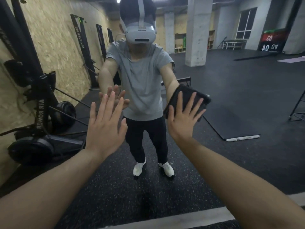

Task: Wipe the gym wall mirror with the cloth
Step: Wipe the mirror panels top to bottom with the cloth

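The dark cloth (189, 100) lies flat against the mirror (231, 96), right of centre, pressed there by the right hand (183, 119), whose straight, spread fingers lie over it. The left hand (105, 124) rests flat on the glass beside it, fingers straight and holding nothing, its fingertips meeting their reflection. Between the hands the mirror shows the person in a grey T-shirt and headset. An upright rowing machine (38, 100) leans by the board wall at left.
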A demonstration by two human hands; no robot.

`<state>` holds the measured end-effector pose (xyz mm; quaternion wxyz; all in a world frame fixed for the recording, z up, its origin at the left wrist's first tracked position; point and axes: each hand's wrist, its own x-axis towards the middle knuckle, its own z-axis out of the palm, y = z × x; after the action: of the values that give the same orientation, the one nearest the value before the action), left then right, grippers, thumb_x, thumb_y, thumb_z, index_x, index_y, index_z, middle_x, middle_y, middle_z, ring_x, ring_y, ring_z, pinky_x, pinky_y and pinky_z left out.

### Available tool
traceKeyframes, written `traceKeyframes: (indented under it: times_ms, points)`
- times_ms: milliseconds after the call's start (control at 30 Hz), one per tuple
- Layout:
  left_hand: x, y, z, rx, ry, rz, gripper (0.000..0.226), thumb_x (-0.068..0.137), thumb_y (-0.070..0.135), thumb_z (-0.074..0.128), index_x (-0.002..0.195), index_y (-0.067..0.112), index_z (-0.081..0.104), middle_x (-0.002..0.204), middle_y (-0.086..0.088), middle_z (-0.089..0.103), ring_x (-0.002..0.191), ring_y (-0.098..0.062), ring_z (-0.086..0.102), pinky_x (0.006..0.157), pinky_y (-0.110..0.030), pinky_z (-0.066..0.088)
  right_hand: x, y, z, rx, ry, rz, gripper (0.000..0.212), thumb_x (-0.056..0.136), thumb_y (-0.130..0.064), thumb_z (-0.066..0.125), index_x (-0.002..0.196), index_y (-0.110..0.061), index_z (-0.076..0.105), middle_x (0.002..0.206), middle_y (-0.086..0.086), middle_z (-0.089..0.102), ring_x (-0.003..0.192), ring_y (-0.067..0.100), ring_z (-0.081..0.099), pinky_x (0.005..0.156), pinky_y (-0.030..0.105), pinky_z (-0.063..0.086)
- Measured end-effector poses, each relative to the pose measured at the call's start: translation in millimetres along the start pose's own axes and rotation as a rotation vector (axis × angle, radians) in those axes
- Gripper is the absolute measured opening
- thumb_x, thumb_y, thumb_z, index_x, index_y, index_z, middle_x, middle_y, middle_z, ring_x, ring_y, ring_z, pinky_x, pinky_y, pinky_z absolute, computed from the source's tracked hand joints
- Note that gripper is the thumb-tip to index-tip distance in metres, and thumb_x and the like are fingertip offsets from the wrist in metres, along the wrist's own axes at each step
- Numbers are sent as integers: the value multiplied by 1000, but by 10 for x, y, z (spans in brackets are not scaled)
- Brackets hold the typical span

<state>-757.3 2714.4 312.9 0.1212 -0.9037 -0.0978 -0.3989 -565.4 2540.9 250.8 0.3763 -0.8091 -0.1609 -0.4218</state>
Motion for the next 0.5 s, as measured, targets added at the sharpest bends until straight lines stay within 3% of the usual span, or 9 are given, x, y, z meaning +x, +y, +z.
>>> traceKeyframes:
  times_ms: [133, 267, 367, 500]
  points:
    - [-151, -479, -69, 27, 5, 2, 67, 101, 38, 35, 162, 13, 25, 171, -10, 9, 159, -22, 1, 128, -49, 1, -267, -706, 246, -54, -74, -382, 60, 107, -47, 37, 162, -37, 16, 170, 15, 12, 154, 48, 3, 117, 76, -3]
    - [-272, -790, -38, 4, 1, 9, 67, 102, 38, 34, 162, 11, 25, 171, -10, 9, 159, -21, -1, 128, -52, 5, -463, -1220, 451, -117, -91, -759, 53, 106, -52, 46, 157, -41, 37, 169, 6, 26, 154, 40, 16, 119, 74, 6]
    - [-346, -844, 47, -5, 1, 22, 67, 100, 37, 35, 162, 12, 27, 171, -10, 10, 159, -22, 1, 128, -52, 8, -475, -1301, 519, -121, -74, -828, 51, 106, -53, 48, 155, -44, 40, 166, 0, 34, 154, 34, 22, 120, 71, 14]
    - [-373, -715, 171, -29, -2, 49, 67, 100, 37, 35, 161, 12, 29, 171, -10, 12, 159, -24, 6, 128, -51, 9, -275, -907, 416, -143, -59, -973, 47, 108, -51, 44, 155, -43, 42, 164, -4, 36, 154, 27, 29, 122, 63, 21]
